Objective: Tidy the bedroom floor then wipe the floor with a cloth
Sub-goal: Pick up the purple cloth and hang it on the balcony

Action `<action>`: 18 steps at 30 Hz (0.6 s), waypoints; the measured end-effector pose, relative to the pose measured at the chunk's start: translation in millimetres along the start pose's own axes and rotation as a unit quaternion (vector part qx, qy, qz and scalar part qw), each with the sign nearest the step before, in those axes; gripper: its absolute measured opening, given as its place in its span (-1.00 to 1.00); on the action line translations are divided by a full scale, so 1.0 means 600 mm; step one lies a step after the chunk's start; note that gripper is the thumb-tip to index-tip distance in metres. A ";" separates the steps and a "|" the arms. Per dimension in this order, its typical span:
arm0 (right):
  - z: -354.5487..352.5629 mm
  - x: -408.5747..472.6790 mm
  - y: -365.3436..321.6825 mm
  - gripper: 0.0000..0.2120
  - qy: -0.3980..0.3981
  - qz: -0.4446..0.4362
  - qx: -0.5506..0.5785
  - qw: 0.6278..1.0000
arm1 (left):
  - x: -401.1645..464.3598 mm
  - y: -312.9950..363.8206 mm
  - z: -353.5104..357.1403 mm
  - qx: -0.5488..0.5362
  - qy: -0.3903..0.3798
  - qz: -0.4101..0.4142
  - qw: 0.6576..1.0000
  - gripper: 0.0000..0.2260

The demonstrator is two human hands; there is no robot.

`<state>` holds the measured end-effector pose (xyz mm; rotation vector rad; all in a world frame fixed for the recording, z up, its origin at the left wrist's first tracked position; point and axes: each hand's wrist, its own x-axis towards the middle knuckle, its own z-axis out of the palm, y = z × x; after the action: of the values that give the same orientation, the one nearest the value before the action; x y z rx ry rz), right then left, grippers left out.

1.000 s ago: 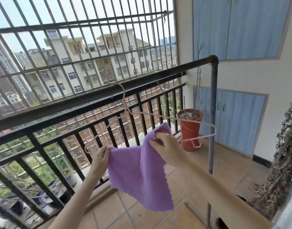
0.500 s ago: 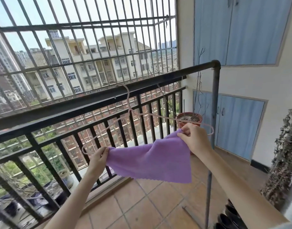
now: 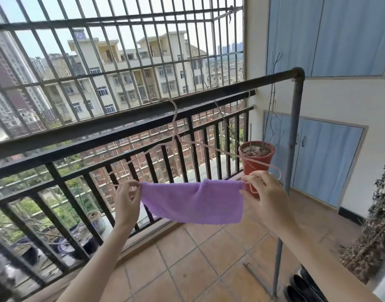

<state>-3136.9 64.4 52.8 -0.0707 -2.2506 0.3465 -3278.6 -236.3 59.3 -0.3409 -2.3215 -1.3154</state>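
Hanger (image 3: 209,147) bar hidden behind purple cloth (image 3: 193,200).

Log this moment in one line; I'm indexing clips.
left hand: pinches purple cloth | right hand: pinches cloth | cloth: spread at hanger

home balcony | barred railing (image 3: 122,136) | clothes rail (image 3: 209,92) | flowerpot (image 3: 256,162)

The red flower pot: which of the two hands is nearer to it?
The right hand: it overlaps the red flower pot in view, pinching the purple cloth. The left hand holds the cloth's far corner, well left.
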 end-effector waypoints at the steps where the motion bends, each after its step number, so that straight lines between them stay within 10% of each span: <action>1: 0.001 0.003 -0.002 -0.70 0.001 0.003 -0.009 1.000 | 0.001 -0.001 -0.002 -0.004 0.008 -0.001 1.000 -0.87; 18: 0.000 0.024 0.015 -0.94 0.017 0.012 0.009 1.000 | 0.043 0.004 -0.026 0.111 0.000 -0.043 0.993 -0.90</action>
<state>-3146.7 75.6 60.9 -0.0929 -2.2148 0.3748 -3295.9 -248.4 80.6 -0.1723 -2.4766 -1.0799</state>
